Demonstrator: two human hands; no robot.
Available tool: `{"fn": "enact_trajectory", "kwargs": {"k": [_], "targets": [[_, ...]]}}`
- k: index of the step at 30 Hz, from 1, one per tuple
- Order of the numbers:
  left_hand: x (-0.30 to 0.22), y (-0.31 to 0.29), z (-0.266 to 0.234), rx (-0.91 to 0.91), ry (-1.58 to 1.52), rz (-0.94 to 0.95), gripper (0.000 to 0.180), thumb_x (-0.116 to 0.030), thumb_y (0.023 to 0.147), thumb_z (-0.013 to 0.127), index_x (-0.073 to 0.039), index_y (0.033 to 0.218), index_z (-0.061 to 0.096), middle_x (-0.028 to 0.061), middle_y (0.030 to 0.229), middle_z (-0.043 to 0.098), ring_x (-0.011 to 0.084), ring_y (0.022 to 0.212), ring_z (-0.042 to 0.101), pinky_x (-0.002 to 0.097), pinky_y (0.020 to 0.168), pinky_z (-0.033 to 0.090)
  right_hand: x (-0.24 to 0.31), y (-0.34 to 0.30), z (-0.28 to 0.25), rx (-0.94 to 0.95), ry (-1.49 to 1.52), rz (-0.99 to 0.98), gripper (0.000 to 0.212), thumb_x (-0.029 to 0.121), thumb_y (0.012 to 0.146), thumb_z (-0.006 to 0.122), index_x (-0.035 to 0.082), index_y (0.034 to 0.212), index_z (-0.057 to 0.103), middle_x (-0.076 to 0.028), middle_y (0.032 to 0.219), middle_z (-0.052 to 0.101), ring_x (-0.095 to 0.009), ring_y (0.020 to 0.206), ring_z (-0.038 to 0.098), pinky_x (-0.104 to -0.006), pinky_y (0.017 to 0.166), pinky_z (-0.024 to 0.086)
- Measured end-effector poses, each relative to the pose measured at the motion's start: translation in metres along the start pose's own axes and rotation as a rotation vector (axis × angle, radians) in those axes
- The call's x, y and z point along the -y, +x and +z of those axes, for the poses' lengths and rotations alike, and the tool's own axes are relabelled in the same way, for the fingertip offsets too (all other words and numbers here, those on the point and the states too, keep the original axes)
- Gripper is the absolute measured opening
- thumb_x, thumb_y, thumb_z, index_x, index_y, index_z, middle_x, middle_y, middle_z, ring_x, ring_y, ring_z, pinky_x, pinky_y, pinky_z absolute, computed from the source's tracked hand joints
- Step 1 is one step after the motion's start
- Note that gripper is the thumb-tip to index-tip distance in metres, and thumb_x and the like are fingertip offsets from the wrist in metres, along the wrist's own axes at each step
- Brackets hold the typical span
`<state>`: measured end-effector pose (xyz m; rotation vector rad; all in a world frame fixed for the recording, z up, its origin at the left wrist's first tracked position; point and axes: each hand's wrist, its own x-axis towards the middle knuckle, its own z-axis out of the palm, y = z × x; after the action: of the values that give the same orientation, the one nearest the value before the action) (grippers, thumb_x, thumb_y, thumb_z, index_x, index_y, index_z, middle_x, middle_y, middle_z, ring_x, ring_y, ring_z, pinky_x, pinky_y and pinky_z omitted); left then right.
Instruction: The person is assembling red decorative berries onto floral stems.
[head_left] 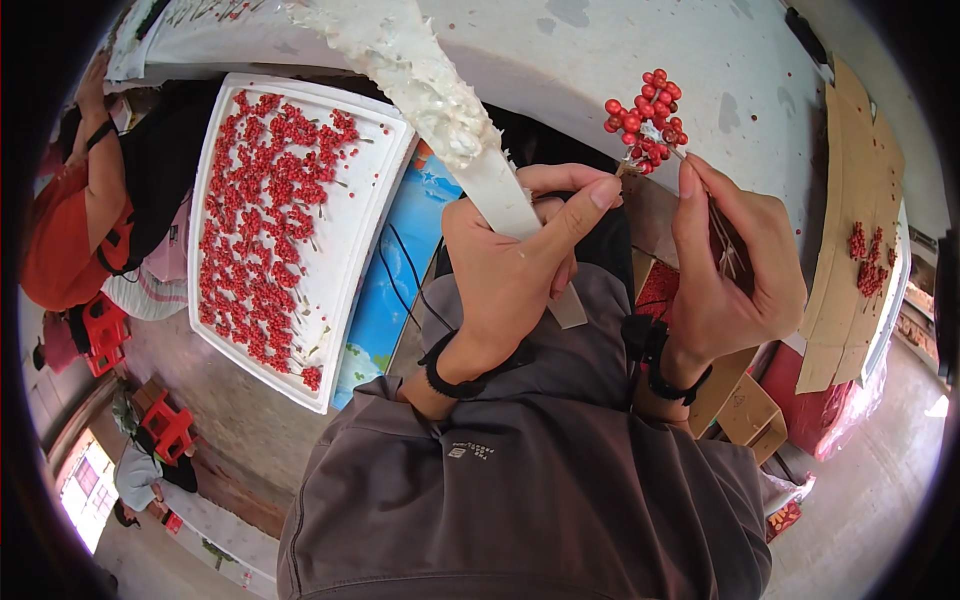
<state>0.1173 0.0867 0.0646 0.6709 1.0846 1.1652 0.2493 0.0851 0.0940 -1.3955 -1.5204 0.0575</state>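
My left hand (510,250) is closed round a flat white strip (500,195), which slants up and to the left. Thick white paste (440,100) coats its far part. The thumb and forefinger of that hand reach toward the stems of a red berry sprig (650,110); I cannot tell whether they touch it. My right hand (735,260) pinches the sprig's thin stems between thumb and fingertips, with the berries pointing up and away. More pale stems hang below those fingers, partly hidden by the palm.
On the left lies a white foam tray (345,240) with many red berry sprigs, above a blue patterned surface (415,215). A pale table (580,60) spans the far side. Cardboard (825,300) on the right bears several berry clusters (870,260). Another person (80,235) sits far left near red stools (105,335).
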Motion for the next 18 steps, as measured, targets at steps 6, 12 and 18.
{"fn": "enact_trajectory", "kwargs": {"k": [6,12,18], "targets": [[0.0036,0.0009,-0.0013,-0.002,0.013,0.044,0.016,-0.004,0.084,0.069,0.009,0.093,0.066,0.0138,0.079,0.069,0.0027,0.037,0.041,0.0178,0.033,0.029,0.0046,-0.0041,-0.0009,0.041,-0.012,0.031,0.023,-0.011,0.067,0.076,-0.002,0.087,0.072,-0.01,0.074,0.068,-0.011,0.059,0.061,-0.0194,0.052,0.045],[0.0038,-0.0002,-0.0013,-0.002,0.015,0.053,0.016,-0.004,0.084,0.069,0.009,0.093,0.065,0.0135,0.078,0.069,0.0026,0.037,0.041,0.0176,0.033,0.029,0.0014,0.002,0.0031,-0.016,-0.018,0.063,0.022,-0.011,0.067,0.076,-0.001,0.086,0.072,-0.009,0.073,0.067,-0.01,0.058,0.06,-0.0195,0.051,0.045],[0.0043,0.001,-0.0032,-0.009,0.021,0.056,0.016,-0.004,0.084,0.069,0.009,0.093,0.066,0.0125,0.077,0.068,0.0025,0.037,0.041,0.0175,0.034,0.029,0.0027,0.0015,0.001,0.019,-0.016,0.007,0.022,-0.01,0.067,0.077,0.0,0.086,0.072,-0.009,0.073,0.066,-0.01,0.058,0.06,-0.0192,0.051,0.044]]}}
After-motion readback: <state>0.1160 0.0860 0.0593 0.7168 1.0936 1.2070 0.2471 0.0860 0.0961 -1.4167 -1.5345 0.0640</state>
